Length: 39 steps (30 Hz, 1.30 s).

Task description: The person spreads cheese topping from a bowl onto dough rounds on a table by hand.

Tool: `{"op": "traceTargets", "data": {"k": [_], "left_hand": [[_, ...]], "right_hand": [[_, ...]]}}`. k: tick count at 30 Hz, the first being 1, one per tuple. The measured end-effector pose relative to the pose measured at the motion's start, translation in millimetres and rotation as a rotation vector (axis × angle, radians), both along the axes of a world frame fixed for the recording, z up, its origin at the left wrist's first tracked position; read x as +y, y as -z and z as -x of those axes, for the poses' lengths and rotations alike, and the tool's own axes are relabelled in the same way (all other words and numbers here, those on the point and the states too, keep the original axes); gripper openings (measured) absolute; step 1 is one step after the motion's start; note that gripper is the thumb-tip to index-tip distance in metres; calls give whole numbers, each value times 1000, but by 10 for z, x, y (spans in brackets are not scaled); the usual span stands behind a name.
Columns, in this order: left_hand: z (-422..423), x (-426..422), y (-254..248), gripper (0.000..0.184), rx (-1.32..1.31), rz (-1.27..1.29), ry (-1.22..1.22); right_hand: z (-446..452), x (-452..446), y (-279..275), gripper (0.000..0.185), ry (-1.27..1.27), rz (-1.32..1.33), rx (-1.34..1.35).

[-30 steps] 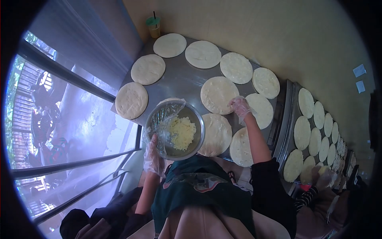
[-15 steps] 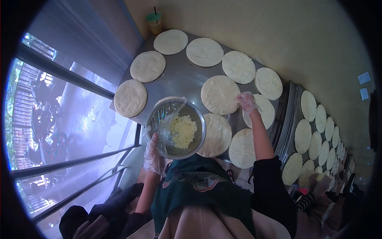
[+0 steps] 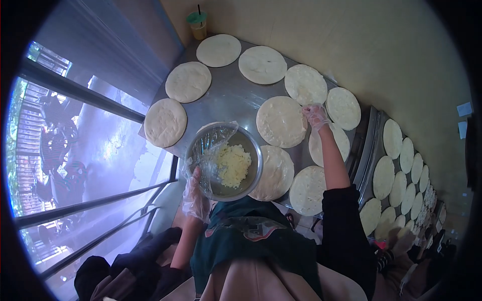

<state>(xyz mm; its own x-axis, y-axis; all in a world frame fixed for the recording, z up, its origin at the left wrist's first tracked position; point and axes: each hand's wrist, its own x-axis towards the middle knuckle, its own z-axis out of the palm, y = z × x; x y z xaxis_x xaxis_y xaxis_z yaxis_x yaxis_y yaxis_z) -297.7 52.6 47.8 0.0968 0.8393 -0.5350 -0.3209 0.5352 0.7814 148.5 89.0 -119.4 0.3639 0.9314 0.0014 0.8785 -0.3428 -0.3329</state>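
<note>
In a clear plastic glove, my left hand (image 3: 195, 198) grips the left rim of a round metal bowl (image 3: 259, 159). Clear plastic wrap (image 3: 205, 153) covers the bowl's left part, and inside lies a pale yellow crumbly heap (image 3: 234, 165). My gloved right hand (image 3: 315, 116), fingers drawn together, is over the right edge of a flat dough round (image 3: 281, 122); whatever it may hold is hidden. Beneath my right wrist lies another dough round (image 3: 315, 150), partly covered by the forearm. A third round (image 3: 306, 84), its surface shiny, lies just beyond the hand.
Several more dough rounds (image 3: 188, 82) are spread over the metal table (image 3: 228, 103). On the right, a second surface carries further rows of rounds (image 3: 383, 173). A lidded cup with a straw (image 3: 198, 29) stands at the far corner by the wall. Window bars (image 3: 100, 203) run along the left.
My right hand has moved slightly away from me, toward the far rounds, with its fingers still drawn together. The bowl stays in my left hand, almost unmoved; the view has shifted slightly.
</note>
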Motion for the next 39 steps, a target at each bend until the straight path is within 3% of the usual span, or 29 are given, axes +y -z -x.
{"op": "traceTargets", "data": {"k": [2, 4, 7, 10, 12, 16, 18, 19, 21, 22, 24, 25, 27, 28, 30, 36, 39], "left_hand": [[30, 7, 4, 56, -12, 0, 71], [31, 8, 25, 57, -13, -2, 57], [14, 6, 21, 56, -15, -9, 46], [23, 11, -15, 55, -12, 10, 39], [26, 4, -42, 54, -11, 33, 30], [39, 7, -36, 52, -47, 40, -13], [49, -1, -26, 51, -46, 38, -19], [44, -10, -32, 50, -57, 46, -45], [77, -21, 21, 50, -69, 55, -73], [138, -22, 126, 49, -90, 74, -82], [156, -19, 194, 48, -113, 93, -92], [147, -15, 210, 46, -91, 82, -66], [130, -2, 232, 46, -69, 71, -41], [118, 3, 249, 47, -57, 33, -24], [91, 15, 245, 48, -48, -4, -5], [-82, -16, 97, 50, 33, 39, 26], [-125, -39, 167, 50, -38, 50, 36]], "right_hand": [[-54, 75, 35, 21, -47, -59, -2], [-82, 151, 44, 22, -94, -119, -3], [29, 314, -194, 22, -65, 88, 93], [27, 478, -50, 21, -86, 42, -33], [42, 559, 29, 20, -67, -14, 209], [76, 736, 75, 19, -191, 82, 30], [-86, 855, 550, 26, -121, -110, 508], [-36, 866, 476, 26, -125, -109, 508], [64, 886, 306, 28, -367, -69, 84], [110, 908, 306, 28, -369, -68, 85], [188, 967, 355, 20, -85, -139, 808], [168, 937, 351, 20, -87, -138, 808], [349, 793, -95, 18, -269, -122, 350], [331, 781, -92, 18, -268, -122, 348], [221, 740, 7, 17, -541, -45, -287], [197, 471, -104, 21, -286, 189, -52], [313, 304, -235, 20, -269, 60, 85]]}}
